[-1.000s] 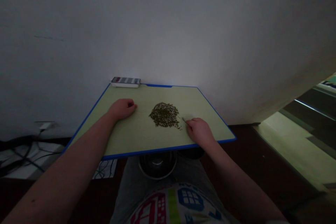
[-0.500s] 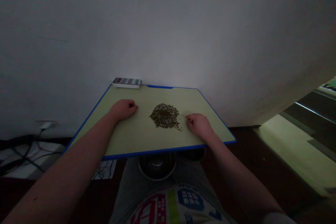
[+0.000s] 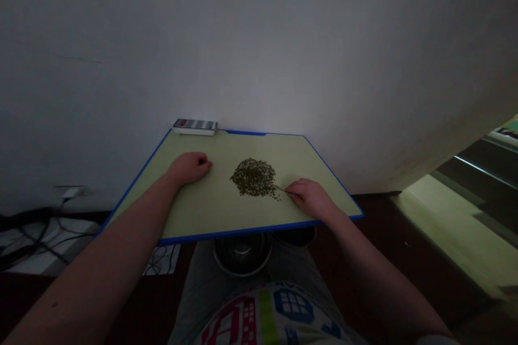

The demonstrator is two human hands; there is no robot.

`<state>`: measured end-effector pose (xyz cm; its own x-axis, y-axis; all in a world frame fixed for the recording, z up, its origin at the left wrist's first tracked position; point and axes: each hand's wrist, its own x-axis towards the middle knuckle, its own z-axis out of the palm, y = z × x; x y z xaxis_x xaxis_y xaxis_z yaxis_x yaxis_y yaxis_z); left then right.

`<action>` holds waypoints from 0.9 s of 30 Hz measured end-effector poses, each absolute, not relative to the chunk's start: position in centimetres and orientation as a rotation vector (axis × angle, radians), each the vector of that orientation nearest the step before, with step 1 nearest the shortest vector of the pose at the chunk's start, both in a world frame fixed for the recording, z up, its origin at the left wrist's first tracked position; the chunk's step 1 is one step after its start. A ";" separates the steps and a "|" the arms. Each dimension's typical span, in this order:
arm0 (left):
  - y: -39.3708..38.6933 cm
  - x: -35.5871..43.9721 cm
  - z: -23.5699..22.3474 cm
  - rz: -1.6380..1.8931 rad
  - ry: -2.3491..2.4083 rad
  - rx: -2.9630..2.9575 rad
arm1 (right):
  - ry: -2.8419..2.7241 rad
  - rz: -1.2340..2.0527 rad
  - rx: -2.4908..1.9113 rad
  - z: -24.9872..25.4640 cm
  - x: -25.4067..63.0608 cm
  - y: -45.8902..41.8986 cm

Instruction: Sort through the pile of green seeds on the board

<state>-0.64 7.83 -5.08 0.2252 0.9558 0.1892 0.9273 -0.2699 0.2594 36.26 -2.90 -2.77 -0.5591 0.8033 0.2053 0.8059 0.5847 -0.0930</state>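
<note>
Where grains lie, pale board, wall

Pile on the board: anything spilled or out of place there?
Slightly: a few loose bits lie apart from the pile, off its near right edge, close to the thin tool in the right hand. They look like strays, but sit on the board.

The wearer's bare left forearm reaches forward to the left of a pile of small grains, ending in a left hand loosely curled into a fist, apart from the pile. The bare right forearm angles inward on the pile's right, the right hand near its edge and slightly closer to the body, thumb and fingers closed in a pinch.
</note>
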 end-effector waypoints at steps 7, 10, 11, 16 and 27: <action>7.7 -0.5 -5.0 0.456 1.871 2.382 | -2.538 0.093 -1.399 -2.2 36.7 -4.2; 7.6 -0.5 -5.0 0.450 1.876 2.383 | -2.466 0.066 -1.452 -2.2 36.5 -4.0; 7.6 -0.5 -5.0 0.452 1.875 2.380 | -2.451 0.054 -1.457 -2.2 36.4 -3.9; 7.7 -0.6 -5.0 0.463 1.864 2.368 | -2.464 0.039 -1.451 -2.3 35.9 -3.1; 7.5 -0.5 -4.9 0.487 1.854 2.386 | -2.455 0.033 -1.481 -2.0 36.5 -4.0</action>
<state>-0.54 7.51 -4.87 0.2168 0.9558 0.1988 0.9300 -0.2642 0.2557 36.51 -3.97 -2.04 -0.4388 0.8712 0.2200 0.8649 0.4759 -0.1594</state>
